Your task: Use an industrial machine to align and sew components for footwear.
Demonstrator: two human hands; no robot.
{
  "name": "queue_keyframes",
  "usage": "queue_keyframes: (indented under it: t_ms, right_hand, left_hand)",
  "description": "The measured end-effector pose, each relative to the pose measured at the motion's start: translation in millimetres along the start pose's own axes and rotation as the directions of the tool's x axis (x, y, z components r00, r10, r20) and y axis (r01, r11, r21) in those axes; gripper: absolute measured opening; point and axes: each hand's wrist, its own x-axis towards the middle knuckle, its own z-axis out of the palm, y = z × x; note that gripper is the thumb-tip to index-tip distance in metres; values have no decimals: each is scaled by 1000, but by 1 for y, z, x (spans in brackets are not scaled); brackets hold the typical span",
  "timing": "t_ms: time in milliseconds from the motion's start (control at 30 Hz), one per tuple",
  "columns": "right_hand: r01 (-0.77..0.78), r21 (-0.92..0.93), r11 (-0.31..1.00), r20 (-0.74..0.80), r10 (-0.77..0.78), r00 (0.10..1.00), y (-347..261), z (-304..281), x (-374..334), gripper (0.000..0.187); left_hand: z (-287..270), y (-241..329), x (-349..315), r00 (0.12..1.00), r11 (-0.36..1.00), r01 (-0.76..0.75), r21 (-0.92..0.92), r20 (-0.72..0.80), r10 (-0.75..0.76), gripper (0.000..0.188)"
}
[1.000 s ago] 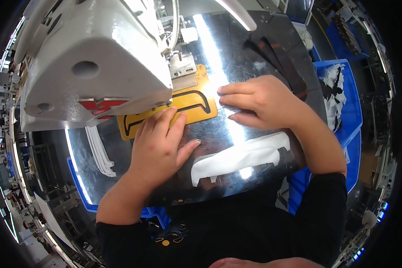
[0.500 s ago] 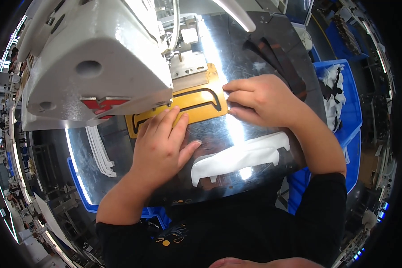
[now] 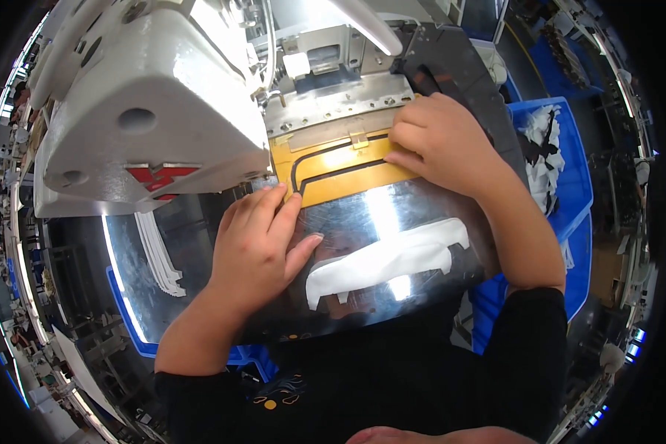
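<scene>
A flat yellow template [image 3: 340,186] with black-edged curved slots lies on the shiny table, its back edge under a metal clamp bar [image 3: 340,100]. My left hand [image 3: 255,240] rests at the template's near left corner, fingers stretched out and thumb apart, beside the sewing machine head. At the template's right end is my right hand [image 3: 444,140], its fingers bent and closed around that end, thumb on the yellow surface. The fingertips on the far side are hidden. Nearer to me lie white, curved fabric pieces [image 3: 385,259], overlapping.
The large white sewing machine head [image 3: 140,126] overhangs the left side. A stack of white strips [image 3: 157,255] lies left on the table. Blue bins [image 3: 581,170] with white and black scraps stand at the right. Dark material [image 3: 422,78] lies behind my right hand.
The template and its clamp bar have shifted right, out from under the machine head. My right hand has moved right and away from me with it; my left hand now sits at its left corner.
</scene>
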Motion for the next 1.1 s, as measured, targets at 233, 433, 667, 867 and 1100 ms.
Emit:
queue_keyframes:
  t_ms: [233,433,667,867,1100]
  right_hand:
    - [245,-142,959,-166,-267,949,-3,2,-2,4]
    - [-56,-297,953,-428,-80,900,23,0,2,5]
    - [-99,310,946,-3,105,994,-6,-16,-9,13]
    - [-94,437,895,240,-15,971,-12,-15,-7,29]
    - [-146,454,879,264,24,964,-15,-5,-1,30]
  left_hand:
    - [-1,1,1,994,1000,14,6,-109,-14,52]
    - [-4,3,0,988,999,32,40,-153,-25,50]
    - [-2,-2,-3,994,999,33,25,-105,-30,49]
    - [-2,-3,-1,996,999,32,3,-83,-32,47]
    - [2,-4,1,996,999,30,-22,-86,-32,46]
